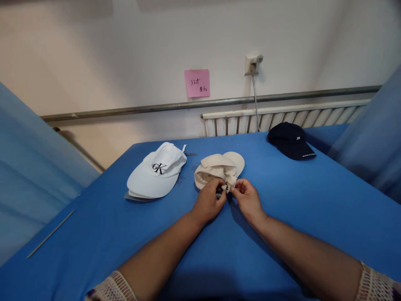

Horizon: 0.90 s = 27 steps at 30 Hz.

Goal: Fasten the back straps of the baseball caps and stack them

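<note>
A beige baseball cap (216, 163) lies at the middle of the blue-covered table, its brim pointing to the back right and its inside partly showing. My left hand (209, 200) pinches the cap's near edge, around its strap and a small dark fastening. Close beside it, my right hand (248, 198) grips the strap end between thumb and fingers. The fingertips nearly meet, and they hide part of the fastening. To the left rests a white cap (159, 171) with black letters on its front, stacked on at least one other cap.
A navy cap (290, 140) sits at the back right of the blue table (297, 196). On the left lies a thin stick (50, 234). Behind are a metal rail (150, 108), a radiator (232, 125), a plugged-in socket (251, 65) and a pink note (197, 83). Blue curtains (28, 167) hang at both sides.
</note>
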{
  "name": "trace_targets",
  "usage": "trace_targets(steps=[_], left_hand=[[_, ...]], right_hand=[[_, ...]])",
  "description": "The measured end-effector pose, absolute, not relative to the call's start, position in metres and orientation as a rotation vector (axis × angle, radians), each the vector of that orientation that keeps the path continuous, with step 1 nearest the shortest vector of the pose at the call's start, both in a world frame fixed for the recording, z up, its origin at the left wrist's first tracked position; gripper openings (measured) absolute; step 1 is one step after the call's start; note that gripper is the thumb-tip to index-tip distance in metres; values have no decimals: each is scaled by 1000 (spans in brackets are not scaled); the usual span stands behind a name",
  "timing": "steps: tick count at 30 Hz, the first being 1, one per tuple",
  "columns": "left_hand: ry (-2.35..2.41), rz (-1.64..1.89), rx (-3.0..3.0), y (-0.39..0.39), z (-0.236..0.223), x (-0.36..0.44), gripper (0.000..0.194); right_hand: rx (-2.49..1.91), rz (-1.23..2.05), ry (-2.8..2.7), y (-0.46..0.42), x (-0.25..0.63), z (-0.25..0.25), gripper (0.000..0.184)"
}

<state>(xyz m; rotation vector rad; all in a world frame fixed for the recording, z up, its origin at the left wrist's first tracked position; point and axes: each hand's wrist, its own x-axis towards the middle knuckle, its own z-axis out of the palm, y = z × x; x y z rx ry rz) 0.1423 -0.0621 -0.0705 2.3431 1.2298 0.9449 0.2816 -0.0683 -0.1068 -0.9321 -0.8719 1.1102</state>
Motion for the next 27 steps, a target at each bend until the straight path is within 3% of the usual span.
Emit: trace_targets(steps=[12, 22, 27], left_hand=[[1193, 1042, 2341, -61, -75, 143, 15], [1200, 1069, 2262, -58, -82, 141, 26], [1138, 1118, 2219, -56, -83, 141, 15]], right_hand=[[-955, 1104, -874, -67, 283, -108, 22], [-986, 1100, -912, -67, 284, -110, 24], [-955, 1115, -884, -68, 284, -108, 26]])
